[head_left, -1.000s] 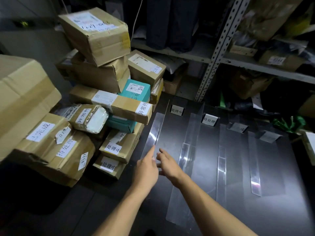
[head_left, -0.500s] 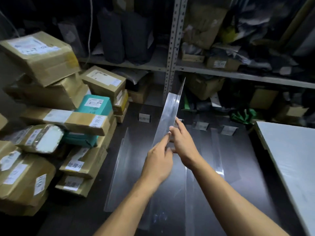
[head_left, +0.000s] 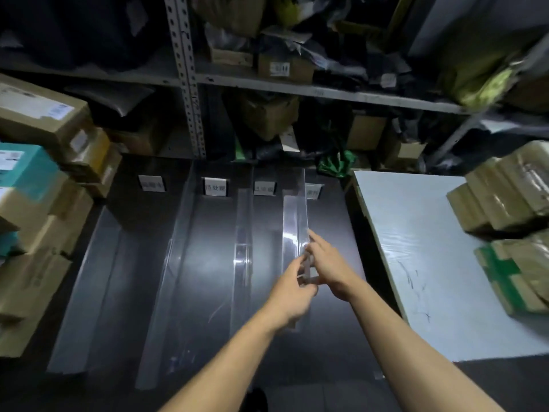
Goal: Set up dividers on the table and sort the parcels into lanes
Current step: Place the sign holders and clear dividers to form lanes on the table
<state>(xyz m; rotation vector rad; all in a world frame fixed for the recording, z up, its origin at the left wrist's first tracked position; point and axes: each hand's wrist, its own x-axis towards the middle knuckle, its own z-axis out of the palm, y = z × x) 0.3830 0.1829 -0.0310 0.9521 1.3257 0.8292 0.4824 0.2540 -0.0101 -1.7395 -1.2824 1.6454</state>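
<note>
Shelving point(head_left: 190, 84) crammed with dark bags and cartons backs your dark desk point(head_left: 332, 346), and only the head view covers it.

Half a second ago your hands held a clear divider tilted up over the middle of the desk; now both have moved toward the right edge and grip another one. That divider point(head_left: 297, 221) stands upright on its foot and runs from your hands to the back edge, just left of the rightmost label point(head_left: 312, 191). Your left hand point(head_left: 292, 295) curls round its near end. Your right hand point(head_left: 329, 263) closes on the top edge, forefinger stretched forward along it.

Three more dividers lie to the left: one point(head_left: 83, 292) near the left edge, one point(head_left: 175, 263) past the second label point(head_left: 215, 187), one point(head_left: 243, 242) near the third. So four strips now mark lanes under four labels, and the setting-up looks almost finished; this last strip may need squaring.

Parcels point(head_left: 38, 185) sit stacked at the left edge, none yet in a lane. Sorting has not begun. A white board point(head_left: 421, 263) with wrapped bundles point(head_left: 511, 200) lies off the right edge.
</note>
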